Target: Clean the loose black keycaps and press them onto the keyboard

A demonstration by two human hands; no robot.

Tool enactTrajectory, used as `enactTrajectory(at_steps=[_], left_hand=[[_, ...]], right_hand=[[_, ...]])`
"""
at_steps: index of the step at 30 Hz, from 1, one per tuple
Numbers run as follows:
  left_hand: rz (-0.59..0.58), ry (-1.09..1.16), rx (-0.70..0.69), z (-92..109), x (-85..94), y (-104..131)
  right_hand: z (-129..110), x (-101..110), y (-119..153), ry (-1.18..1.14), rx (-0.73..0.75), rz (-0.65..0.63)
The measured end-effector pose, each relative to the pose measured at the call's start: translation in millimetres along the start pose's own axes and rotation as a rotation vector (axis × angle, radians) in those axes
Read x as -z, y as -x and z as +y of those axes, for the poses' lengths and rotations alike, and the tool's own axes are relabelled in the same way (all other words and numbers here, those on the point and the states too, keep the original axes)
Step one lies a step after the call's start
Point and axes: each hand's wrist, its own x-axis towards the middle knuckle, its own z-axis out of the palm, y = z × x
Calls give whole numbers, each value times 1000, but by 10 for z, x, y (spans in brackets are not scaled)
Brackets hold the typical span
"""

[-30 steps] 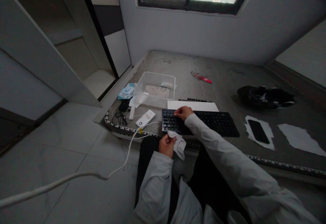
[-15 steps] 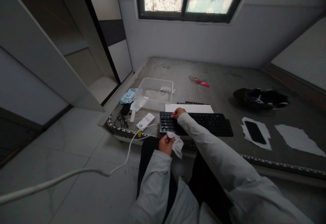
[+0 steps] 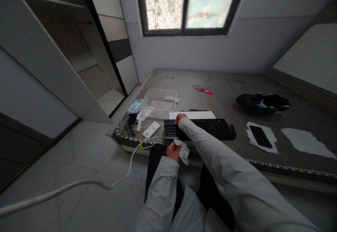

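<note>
A black keyboard [image 3: 210,129] lies along the front edge of the grey mattress. My right hand [image 3: 180,118] is over its left part, fingers pinched together at the rear rows of keys; whatever is between the fingertips is too small to see. Just in front of the keyboard's near edge, my left hand [image 3: 173,152] grips a crumpled white tissue [image 3: 184,153], which hangs down to the right. Behind the keyboard is a flat white strip [image 3: 200,115], with a row of small black pieces [image 3: 197,110] along its far side.
Left of the keyboard are a white device [image 3: 151,130] with a cable, a clear plastic box [image 3: 159,109], a blue-white packet [image 3: 134,106] and dark cords [image 3: 129,130]. A black phone [image 3: 260,136] on white paper, another white sheet [image 3: 306,142] and a black laced item [image 3: 264,102] lie right. Farther back is something red [image 3: 205,90].
The camera view has tilted up a little, so the scene sits lower. My right hand stays pinched over the keyboard's left part, and my left hand still holds the tissue.
</note>
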Motion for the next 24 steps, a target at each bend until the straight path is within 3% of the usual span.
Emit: enactTrajectory(at_steps=[6, 11, 18, 24], left_hand=[[5, -7, 0, -6, 12, -11], [29, -10, 2, -88, 57, -62], [12, 31, 21, -113, 175, -80], [-20, -18, 16, 97, 199, -17]], right_hand=[[-10, -16, -34, -11, 1, 32], [127, -34, 94, -85, 40, 104], [551, -278, 726, -275, 206, 295], [669, -365, 1345, -473, 422, 191]])
